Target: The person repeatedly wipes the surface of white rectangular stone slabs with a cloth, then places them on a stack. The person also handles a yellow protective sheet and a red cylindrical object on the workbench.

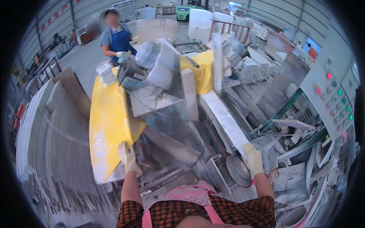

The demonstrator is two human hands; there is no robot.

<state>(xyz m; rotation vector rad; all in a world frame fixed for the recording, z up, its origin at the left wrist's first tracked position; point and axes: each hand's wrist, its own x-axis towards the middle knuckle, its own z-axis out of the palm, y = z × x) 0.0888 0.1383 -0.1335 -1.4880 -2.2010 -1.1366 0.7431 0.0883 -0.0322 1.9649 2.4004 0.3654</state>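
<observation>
My left hand (127, 157), in a pale work glove, grips the near edge of a long yellow slab (108, 121) lying flat on the cutting machine. My right hand (253, 159), also gloved, rests on the near end of a long white stone strip (224, 117) running away from me on the right side of the machine. Between the hands sits the grey saw housing (167, 125), wet and dusty. At the far end of the yellow slab, a person in a blue apron (116, 40) holds it with gloved hands.
A control panel with red and green buttons (336, 98) stands at the right. Stone offcuts (300, 171) pile up at the lower right. Stacked grey slabs (57, 125) lie to the left. White blocks (199, 22) and a green forklift (188, 11) stand far back.
</observation>
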